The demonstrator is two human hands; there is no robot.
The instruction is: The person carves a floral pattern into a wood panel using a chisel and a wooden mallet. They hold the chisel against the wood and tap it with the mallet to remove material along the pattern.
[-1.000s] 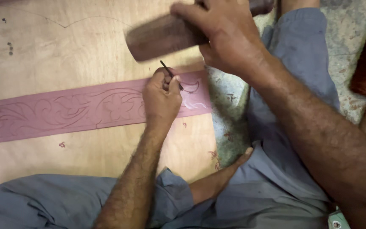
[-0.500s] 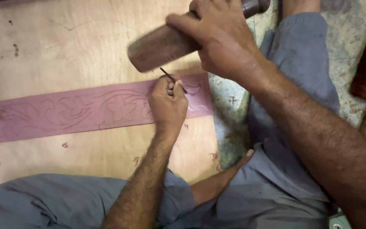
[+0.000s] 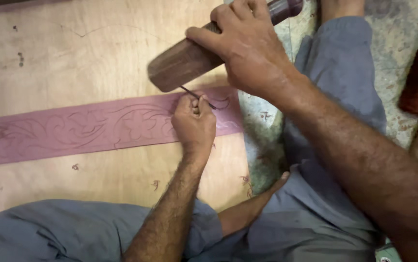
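The left hand [image 3: 194,121] pinches a thin dark carving chisel [image 3: 197,97] between its fingers, with the tip set on the pink-stained wooden strip [image 3: 73,133]. This strip lies flat across a pale plywood board [image 3: 73,58] on the floor. The right hand [image 3: 247,46] is clenched around a dark wooden mallet [image 3: 184,63], and the mallet's blunt end hangs just above the top of the chisel.

Floral and leaf lines are already cut along most of the strip, from the left end up to the place under the left hand. To the right of the chisel only a short piece of the strip is left, and it shows a few curved lines, so I judge the outline carving is nearly finished. The person's legs in grey-blue trousers [image 3: 330,97] rest beside the board.
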